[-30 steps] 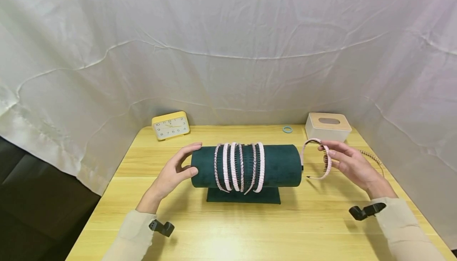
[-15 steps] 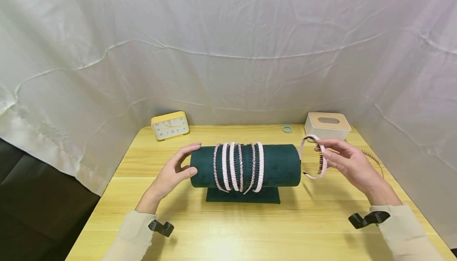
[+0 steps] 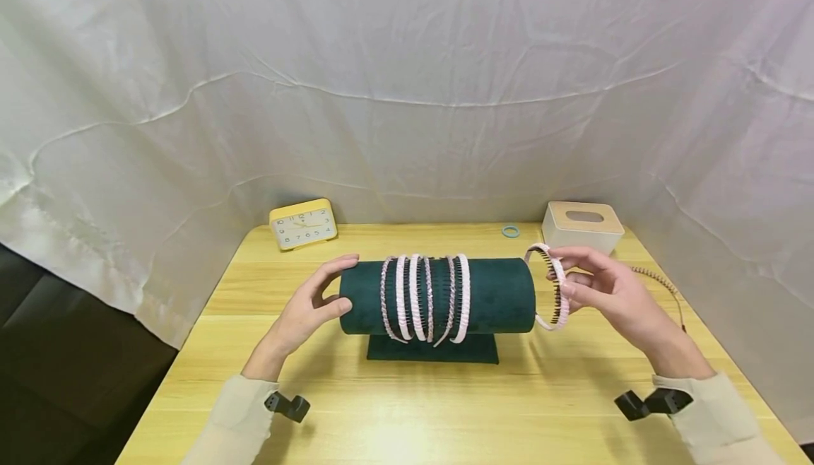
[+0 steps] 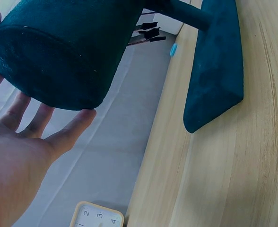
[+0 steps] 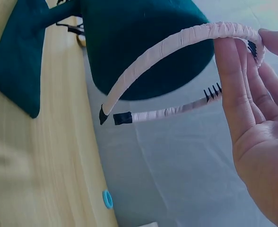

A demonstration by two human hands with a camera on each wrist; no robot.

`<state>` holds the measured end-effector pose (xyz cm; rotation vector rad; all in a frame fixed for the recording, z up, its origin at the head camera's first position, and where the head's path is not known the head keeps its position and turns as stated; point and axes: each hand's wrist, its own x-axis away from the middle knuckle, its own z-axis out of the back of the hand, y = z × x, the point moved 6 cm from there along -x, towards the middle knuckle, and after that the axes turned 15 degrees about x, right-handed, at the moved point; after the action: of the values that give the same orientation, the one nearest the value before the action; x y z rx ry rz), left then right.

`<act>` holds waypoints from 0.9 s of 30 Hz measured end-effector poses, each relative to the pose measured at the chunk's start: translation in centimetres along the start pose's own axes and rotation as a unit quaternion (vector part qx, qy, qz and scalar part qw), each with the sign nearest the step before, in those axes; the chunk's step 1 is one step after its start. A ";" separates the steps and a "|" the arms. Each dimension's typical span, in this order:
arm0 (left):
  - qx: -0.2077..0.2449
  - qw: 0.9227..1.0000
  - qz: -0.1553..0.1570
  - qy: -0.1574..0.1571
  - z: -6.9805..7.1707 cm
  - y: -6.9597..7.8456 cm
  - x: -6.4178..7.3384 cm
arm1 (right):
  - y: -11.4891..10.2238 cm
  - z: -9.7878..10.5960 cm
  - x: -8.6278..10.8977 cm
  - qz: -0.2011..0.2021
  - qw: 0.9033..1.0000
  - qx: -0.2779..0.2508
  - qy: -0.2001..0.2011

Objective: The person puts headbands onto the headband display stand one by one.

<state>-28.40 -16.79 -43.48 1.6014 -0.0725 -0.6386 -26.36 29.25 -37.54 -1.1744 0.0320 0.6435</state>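
A dark green velvet headband stand [image 3: 502, 295] lies crosswise on the table, its roll raised on a flat base. Several pink headbands [image 3: 465, 299], plain and braided, wrap its middle. My left hand [image 3: 311, 309] holds the roll's left end; in the left wrist view its spread fingertips [image 4: 84, 116] touch the end's rim. With thumb and fingers, my right hand [image 3: 617, 299] pinches a pale pink headband [image 5: 172, 43] at its curve. That headband has black teeth inside and black tips; it stands at the roll's right end, its open side towards it. Whether it touches the roll, I cannot tell.
A yellow alarm clock [image 3: 304, 225] stands at the back left of the wooden table [image 3: 407, 408]. A light blue ring [image 3: 511, 232] and a white tissue box with a wooden lid [image 3: 584, 226] are at the back right. Behind my right hand lies a braided band [image 3: 658, 280].
My right hand has moved left with the pink headband, turning it so its opening faces the roll's right end. My left hand has stayed in place on the stand.
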 end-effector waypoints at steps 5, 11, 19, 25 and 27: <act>0.000 1.000 0.001 0.001 0.0 0.1 0.0 | -0.4 -0.9 -0.2 -0.007 1.000 0.023 0.000; 0.001 1.000 -0.001 0.000 0.0 0.0 0.0 | -0.2 -2.0 -0.5 -0.017 0.998 0.064 0.007; 0.004 1.000 -0.003 -0.003 0.0 -0.1 -0.1 | 0.1 -2.6 -0.6 -0.006 0.997 0.081 0.009; 0.003 1.000 -0.003 -0.002 0.0 0.0 0.0 | 0.1 -2.6 -0.7 0.021 0.994 0.107 0.022; 0.001 1.000 -0.003 -0.002 0.0 0.0 0.0 | 0.1 -2.6 -0.7 0.028 0.993 0.114 0.024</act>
<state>-28.40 -16.76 -43.44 1.6035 -0.0711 -0.6463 -26.22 26.75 -38.44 -0.9707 0.1752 0.6444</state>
